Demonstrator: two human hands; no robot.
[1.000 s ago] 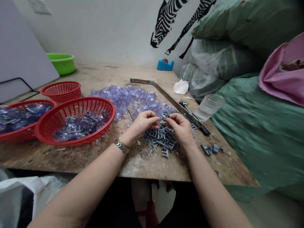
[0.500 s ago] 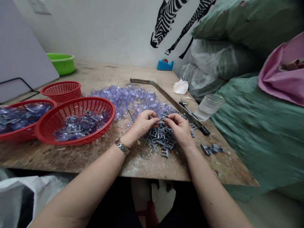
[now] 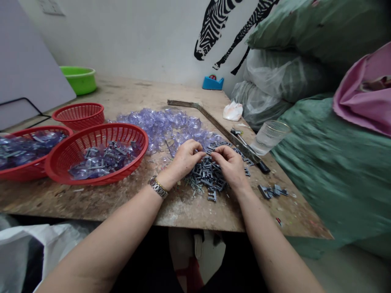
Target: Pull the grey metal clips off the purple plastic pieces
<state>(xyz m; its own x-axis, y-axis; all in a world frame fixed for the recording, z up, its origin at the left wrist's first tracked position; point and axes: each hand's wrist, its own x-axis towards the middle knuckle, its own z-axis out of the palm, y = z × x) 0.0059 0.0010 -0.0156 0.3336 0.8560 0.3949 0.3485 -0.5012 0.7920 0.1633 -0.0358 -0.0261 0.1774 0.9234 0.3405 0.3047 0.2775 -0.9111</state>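
My left hand [image 3: 187, 156] and my right hand [image 3: 229, 163] meet fingertip to fingertip above a pile of small grey plastic parts [image 3: 210, 175]. Both are closed in a pinch. Whatever lies between the fingertips is too small and too covered to name. Behind the hands spreads a heap of clear purplish plastic pieces [image 3: 161, 126]. Thin little pins [image 3: 195, 189] are scattered at the near left side of the grey pile. A metal watch [image 3: 158, 186] is on my left wrist.
Left of my hands stands a red basket [image 3: 61, 173] holding clear and grey pieces; a second filled basket [image 3: 18, 173] and another red basket [image 3: 77, 116] adjoin it. A bent metal bar [image 3: 214, 124], a glass of water [image 3: 269, 137] and several grey blocks [image 3: 272, 191] lie rightward.
Both hands stay over the grey pile, pinching, with only a slight shift of the fingertips. The baskets and heaps look the same.
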